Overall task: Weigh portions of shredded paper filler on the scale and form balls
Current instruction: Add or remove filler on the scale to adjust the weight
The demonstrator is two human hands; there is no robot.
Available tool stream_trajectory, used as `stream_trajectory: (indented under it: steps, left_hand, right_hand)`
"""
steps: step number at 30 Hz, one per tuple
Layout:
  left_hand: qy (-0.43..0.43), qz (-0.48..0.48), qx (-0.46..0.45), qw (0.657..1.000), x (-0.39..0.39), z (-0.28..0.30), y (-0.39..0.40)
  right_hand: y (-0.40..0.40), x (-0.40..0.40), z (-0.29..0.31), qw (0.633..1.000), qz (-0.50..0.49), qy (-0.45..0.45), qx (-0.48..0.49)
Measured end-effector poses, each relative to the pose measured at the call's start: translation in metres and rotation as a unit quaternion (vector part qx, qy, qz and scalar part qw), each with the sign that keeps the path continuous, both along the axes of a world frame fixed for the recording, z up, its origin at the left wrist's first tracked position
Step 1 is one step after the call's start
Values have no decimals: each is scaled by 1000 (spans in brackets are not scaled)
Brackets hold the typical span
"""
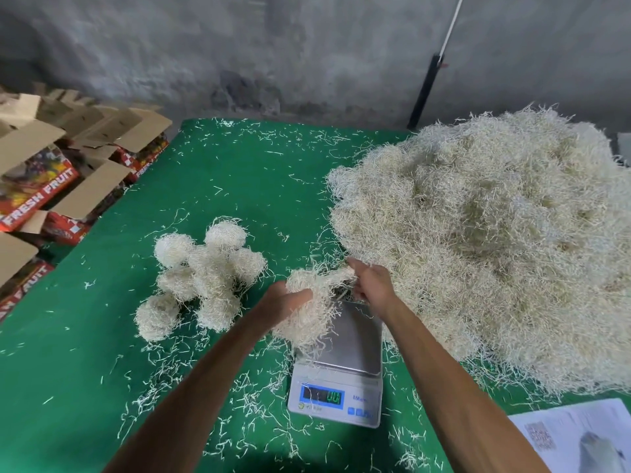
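Note:
A loose clump of pale shredded paper filler hangs between my two hands above the left part of the scale. My left hand grips the clump from the left. My right hand pinches its upper right strands beside the big pile of filler. The scale's steel pan shows bare metal on its right part, and its display is lit. Several formed filler balls lie in a cluster on the green table cover to the left.
The green table cover is strewn with stray paper shreds. Open cardboard fruit boxes are stacked off the table's left edge. A printed sheet lies at the front right corner. A concrete wall stands behind.

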State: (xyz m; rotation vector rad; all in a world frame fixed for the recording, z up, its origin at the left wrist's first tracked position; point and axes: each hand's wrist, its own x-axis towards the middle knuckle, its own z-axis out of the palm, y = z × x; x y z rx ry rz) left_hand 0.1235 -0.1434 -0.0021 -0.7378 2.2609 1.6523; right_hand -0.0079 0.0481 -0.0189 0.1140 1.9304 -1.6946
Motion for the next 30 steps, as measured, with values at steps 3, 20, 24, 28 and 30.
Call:
stream_trajectory:
  steps: [3, 20, 24, 28, 30]
  left_hand:
    - [2, -2, -62, 998, -4, -7, 3]
    - [37, -54, -144, 987, 5, -48, 45]
    - [118, -20, -207, 971, 8, -44, 37]
    - [166, -25, -139, 976, 11, -35, 29]
    - [176, -27, -111, 978, 14, -34, 30]
  right_hand:
    - [26, -3, -3, 998, 3, 36, 52]
    - [85, 27, -36, 941, 223, 108, 232]
    - [86, 24, -32, 979, 166, 50, 112]
    - [90, 25, -28, 975, 85, 134, 158]
    - [92, 26, -28, 968, 55, 173, 175]
